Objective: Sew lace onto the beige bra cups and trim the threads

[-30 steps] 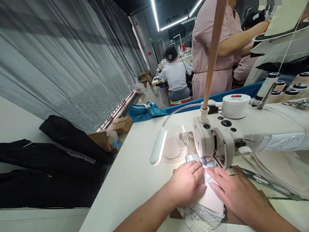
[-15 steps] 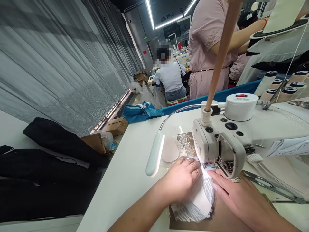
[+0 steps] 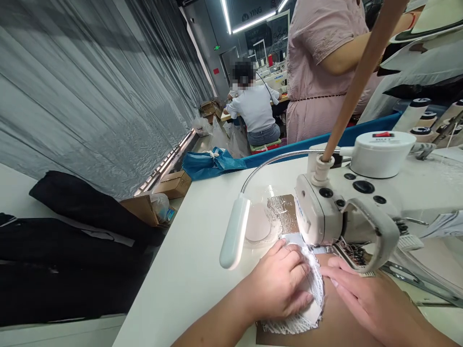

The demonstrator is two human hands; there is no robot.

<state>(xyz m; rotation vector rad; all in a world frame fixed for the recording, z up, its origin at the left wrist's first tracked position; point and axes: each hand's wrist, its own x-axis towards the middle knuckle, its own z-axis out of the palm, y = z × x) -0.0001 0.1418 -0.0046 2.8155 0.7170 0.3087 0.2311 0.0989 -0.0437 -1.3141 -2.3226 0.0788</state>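
Note:
A white lace piece (image 3: 314,308) with a smooth pale middle and a ragged edge lies under the sewing machine head (image 3: 314,212). My left hand (image 3: 284,279) rests on it with bent fingers, holding it down; the hand hides much of its left part. Against the lace's right edge lie the outstretched fingers of my right hand (image 3: 361,289), just below the needle area. The needle itself cannot be made out. Beneath both hands is a brown sheet (image 3: 336,323) on the white table (image 3: 173,279).
A lamp (image 3: 235,231) on a bent metal neck hangs left of the machine. Near it lies a round pale lace piece (image 3: 258,222). Thread cones (image 3: 415,113) stand at right. One person (image 3: 253,108) sits behind; another (image 3: 314,72) stands closer. Dark clothing (image 3: 72,260) lies at left.
My view has shifted, so the machine appears further right. My left hand has bent its fingers more and its thumb now shows on the lace. The lace's right edge lies flatter.

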